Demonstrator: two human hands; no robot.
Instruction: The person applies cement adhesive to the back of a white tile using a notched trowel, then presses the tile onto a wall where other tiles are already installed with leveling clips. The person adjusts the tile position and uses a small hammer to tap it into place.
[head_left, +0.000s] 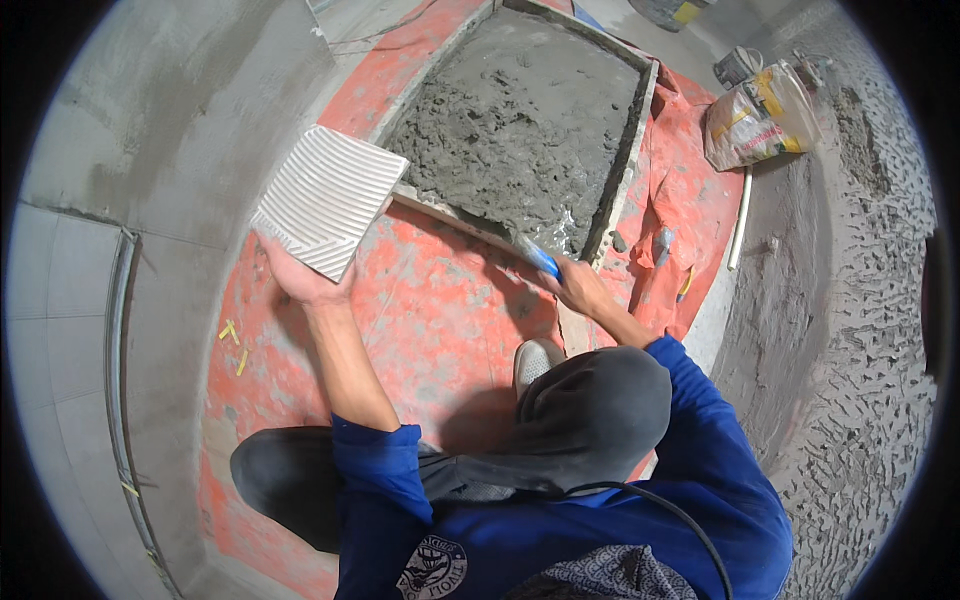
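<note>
The left grip (305, 278) is closed on a pale tile (330, 195) near its lower corner, the ribbed face turned up; the fingers beneath are hidden. The tile is held above the red sheet (430, 300), left of the tray (628, 165), its right corner overlapping the tray's near left corner in this view; whether they touch, I cannot tell. The right grip (583, 288) is wrapped round the blue handle of a trowel (540, 258), which slants forward over the near rim toward the tray's right-hand corner. Grey mortar (510, 120) fills the tray, lumpy in the near and left parts, smoother at the far end. Right of the tray lies a small tool (662, 246) with a blue-grey end, and a bag (760, 115) stands farther off, just beside a pail (740, 66). A white pipe (741, 218) lies along the sheet's right edge. Small yellow pieces (230, 330) lie to the left, and a light shoe (535, 362) shows beside the bent knee.
</note>
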